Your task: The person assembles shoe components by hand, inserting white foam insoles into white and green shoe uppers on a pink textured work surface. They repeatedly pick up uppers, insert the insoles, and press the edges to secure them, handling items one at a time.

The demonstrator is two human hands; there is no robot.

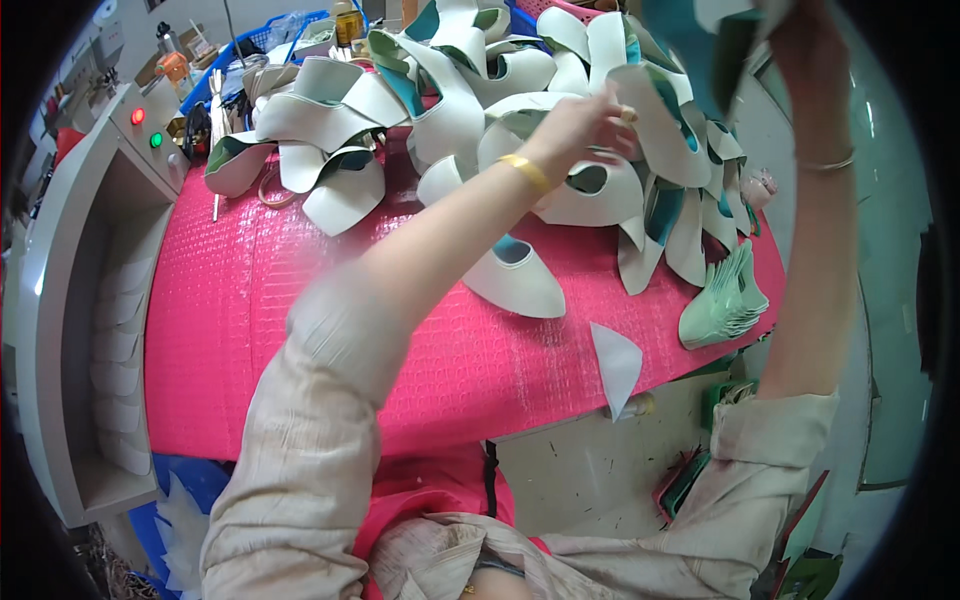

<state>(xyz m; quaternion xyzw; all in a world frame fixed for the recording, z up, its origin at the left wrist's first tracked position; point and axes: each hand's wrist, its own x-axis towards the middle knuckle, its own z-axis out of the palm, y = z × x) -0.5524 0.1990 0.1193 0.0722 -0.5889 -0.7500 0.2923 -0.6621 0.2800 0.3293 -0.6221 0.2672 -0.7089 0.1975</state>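
Head view: with my right grip point(808, 45) I am holding a teal-lined shoe upper point(695, 45) in the air above the far right corner of the pink surface point(250, 350). My left grip point(585, 130) is hanging over the pile of white shoe uppers point(440, 110) along the far edge, fingers loosely apart; I cannot tell whether they are touching anything.

For good handling, I am judging that a light pinch is best, one that isn't creasing the lining, with the raised piece staying clear of the heap so that no opening is snagging on its neighbours. My left fingers should be steadying the pile rather than pressing it flat.

The raised upper is lying to the left of my right grip, close against it; my fingertips are running out of sight at the top, so I cannot tell exactly where they are pinching. Just right of my left grip, a white upper point(655, 130) is leaning on the pile. A mint-green stack of cut pieces point(722, 305) is sitting by the right edge, and a white triangular piece point(617, 362) is poking past the near edge.
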